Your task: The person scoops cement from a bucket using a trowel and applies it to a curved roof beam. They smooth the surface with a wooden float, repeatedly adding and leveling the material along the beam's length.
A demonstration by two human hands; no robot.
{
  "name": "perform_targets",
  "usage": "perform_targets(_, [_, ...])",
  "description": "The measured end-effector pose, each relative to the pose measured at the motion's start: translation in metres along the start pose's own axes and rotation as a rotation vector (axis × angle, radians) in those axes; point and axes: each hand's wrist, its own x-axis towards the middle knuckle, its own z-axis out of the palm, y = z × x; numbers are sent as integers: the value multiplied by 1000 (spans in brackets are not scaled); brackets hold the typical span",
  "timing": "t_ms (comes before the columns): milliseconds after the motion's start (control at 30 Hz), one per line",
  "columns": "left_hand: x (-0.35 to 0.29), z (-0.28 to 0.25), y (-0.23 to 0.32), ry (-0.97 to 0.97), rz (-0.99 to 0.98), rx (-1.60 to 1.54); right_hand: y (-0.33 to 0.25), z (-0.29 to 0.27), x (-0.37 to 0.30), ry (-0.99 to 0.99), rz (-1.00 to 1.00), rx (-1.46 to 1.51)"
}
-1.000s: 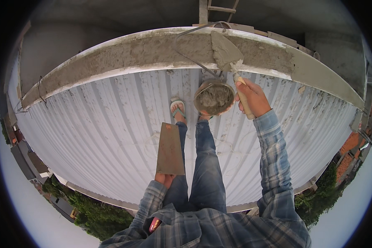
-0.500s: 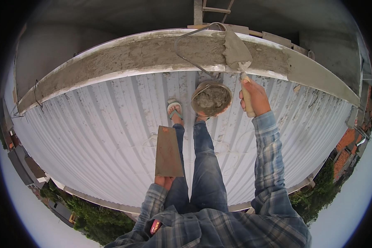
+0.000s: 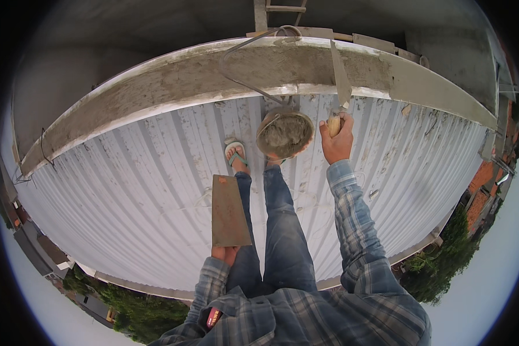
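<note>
My right hand (image 3: 338, 141) is closed around the wooden handle of a pointed trowel (image 3: 341, 78). Its blade is turned nearly edge-on and reaches over a wall top (image 3: 202, 75) coated with grey mortar; whether it touches the coating I cannot tell. Low in front of my body, my left hand (image 3: 226, 254) grips a flat rectangular plastering float (image 3: 229, 210) from beneath, so most of its fingers are hidden. Between my right hand and my sandalled foot, a bucket (image 3: 261, 124) holds wet grey mortar (image 3: 288, 134).
I stand on a ribbed metal roof (image 3: 155, 190) spattered with mortar. A bent metal rod (image 3: 228, 63) crosses the wall top beside the bucket. Beyond the wall are boards (image 3: 375, 43) and a wooden ladder (image 3: 285, 8). Thin wire (image 3: 43, 147) sticks out at the wall's left end.
The trowel has turned from showing its broad, mortar-covered face to nearly edge-on. My right hand has shifted left and turned with it. The float stays in my left hand; the whole view has shifted slightly.
</note>
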Motion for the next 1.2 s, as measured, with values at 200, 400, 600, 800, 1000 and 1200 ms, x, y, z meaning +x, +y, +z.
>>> perform_targets(200, [0,1,4,21,-7,47,34,69,-3,81,203,-183])
perform_targets(400, [2,0,3,60,-4,12,67,50,-108,-47,312,-247])
perform_targets(600, [-4,0,0,115,-17,30,116,30,-190,-447,409,-384])
perform_targets(800, [-1,-15,-7,171,-53,79,157,139,-119,-621,604,-515])
perform_targets(1000, [-5,-23,-7,141,-59,128,162,181,-123,-603,1011,342])
perform_targets(1200, [-8,-3,-3,151,-64,125,178,133,-164,-618,1045,622])
